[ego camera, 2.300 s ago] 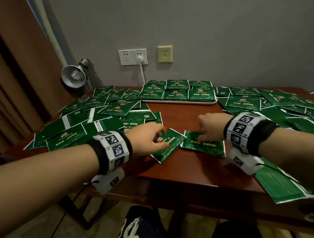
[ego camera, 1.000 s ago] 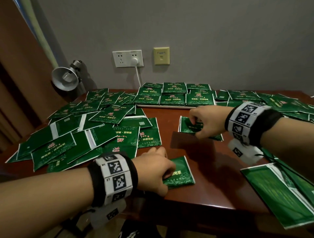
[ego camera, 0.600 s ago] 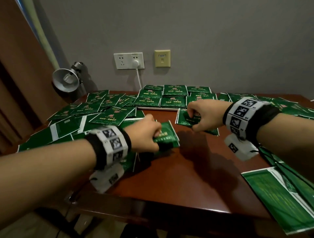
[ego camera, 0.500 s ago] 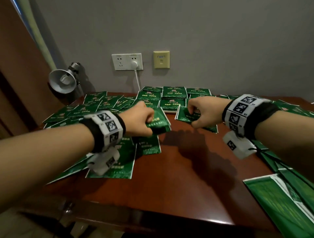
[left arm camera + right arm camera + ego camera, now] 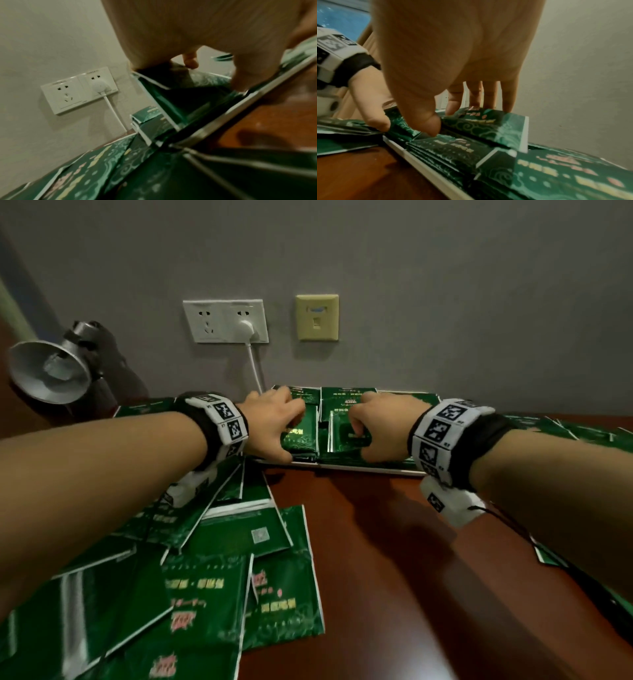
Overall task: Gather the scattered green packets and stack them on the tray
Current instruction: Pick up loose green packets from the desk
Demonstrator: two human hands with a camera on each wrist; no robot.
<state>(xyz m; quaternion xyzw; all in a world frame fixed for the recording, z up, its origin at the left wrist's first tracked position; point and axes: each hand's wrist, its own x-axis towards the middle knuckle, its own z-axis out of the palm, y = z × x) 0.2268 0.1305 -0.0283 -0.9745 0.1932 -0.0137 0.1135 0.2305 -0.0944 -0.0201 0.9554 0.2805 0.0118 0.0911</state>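
Lying nearest, loose green packets (image 5: pixel 219 583) cover the table (image 5: pixel 411 577). Farther off, both hands have moved from mid-table to the tray (image 5: pixel 342 468): the left hand (image 5: pixel 274 429) and right hand (image 5: pixel 383 429) each pinch one packet (image 5: pixel 299 436) (image 5: pixel 346 436) atop its stacks.

Dim indoor light, muted colours. Arms throw soft dark shadows on the counter (image 5: pixel 394 559) nearside of both grips. Head view: wide-angle bending at the edges, near packets (image 5: pixel 212 604) smeared by motion blur, print unreadable. Both wrist views noisy and soft; palms close to the lens are out of focus.
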